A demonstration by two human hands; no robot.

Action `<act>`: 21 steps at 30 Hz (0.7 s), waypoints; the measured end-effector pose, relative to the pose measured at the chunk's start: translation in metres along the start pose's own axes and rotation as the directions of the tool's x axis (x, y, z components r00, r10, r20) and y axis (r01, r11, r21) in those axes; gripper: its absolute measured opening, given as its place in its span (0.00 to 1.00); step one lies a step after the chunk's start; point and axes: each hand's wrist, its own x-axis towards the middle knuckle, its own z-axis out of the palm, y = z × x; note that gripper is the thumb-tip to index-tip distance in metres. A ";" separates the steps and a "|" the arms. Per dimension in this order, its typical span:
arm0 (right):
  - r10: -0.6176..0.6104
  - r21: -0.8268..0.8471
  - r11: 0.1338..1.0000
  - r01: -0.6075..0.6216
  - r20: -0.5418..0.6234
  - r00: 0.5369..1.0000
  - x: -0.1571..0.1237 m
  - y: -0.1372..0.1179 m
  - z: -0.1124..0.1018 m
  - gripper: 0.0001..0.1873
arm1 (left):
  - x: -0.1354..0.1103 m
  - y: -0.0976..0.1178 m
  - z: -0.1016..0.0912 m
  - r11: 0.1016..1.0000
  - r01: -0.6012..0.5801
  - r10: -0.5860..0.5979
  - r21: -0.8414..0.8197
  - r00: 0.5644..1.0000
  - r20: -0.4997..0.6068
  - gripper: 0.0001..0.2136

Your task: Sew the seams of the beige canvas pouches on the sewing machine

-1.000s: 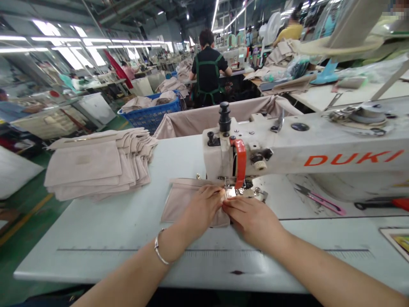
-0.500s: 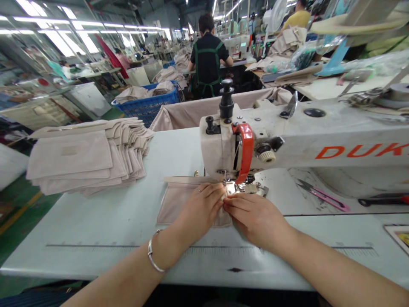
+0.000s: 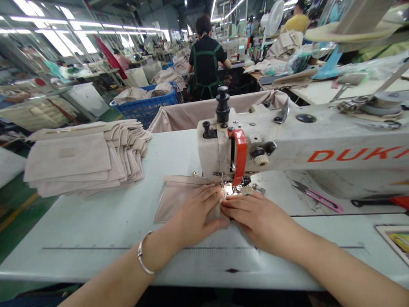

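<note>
A beige fabric piece (image 3: pixel 174 200), pouch-like with a folded top band, lies on the table with its right edge at the needle of the sewing machine (image 3: pixel 214 149). My left hand (image 3: pixel 201 209) rests flat on it, fingers stretched toward the lit presser foot and thumb spread to the right. Just right of the needle, my right hand (image 3: pixel 255 213) lies with its fingers extended, their tips on the fabric's right edge. The needle area glows under a small lamp and is partly covered by my fingers.
A stack of beige pouches (image 3: pixel 83 157) lies at the left of the table (image 3: pixel 105 221). Pink-handled thread snips (image 3: pixel 319 198) lie under the machine arm. Behind stand a fabric-lined bin (image 3: pixel 191 111) and a blue basket (image 3: pixel 147 104). A person (image 3: pixel 206 55) sits further back.
My left thumb has spread away from the fingers toward the fabric's lower edge. My right hand stays at the fabric's right edge. The view has shifted slightly.
</note>
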 end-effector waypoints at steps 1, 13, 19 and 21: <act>0.025 0.020 0.999 -0.026 0.044 0.999 -0.005 0.002 -0.010 0.27 | -0.004 0.001 -0.001 1.000 -0.026 0.026 0.001 0.999 0.019 0.32; 0.274 -0.133 0.942 -0.308 -0.223 0.935 0.005 0.027 0.011 0.08 | -0.011 0.011 0.006 0.993 -0.006 -0.011 -0.121 0.990 -0.143 0.17; -0.150 0.128 0.979 0.156 -0.054 0.987 -0.007 -0.001 0.006 0.11 | -0.009 0.009 0.007 0.990 -0.139 0.131 -0.017 0.963 -0.234 0.14; -0.131 0.143 0.980 0.136 -0.039 0.991 -0.007 -0.004 0.008 0.12 | -0.009 0.010 0.008 0.980 -0.187 0.196 0.068 0.968 -0.159 0.15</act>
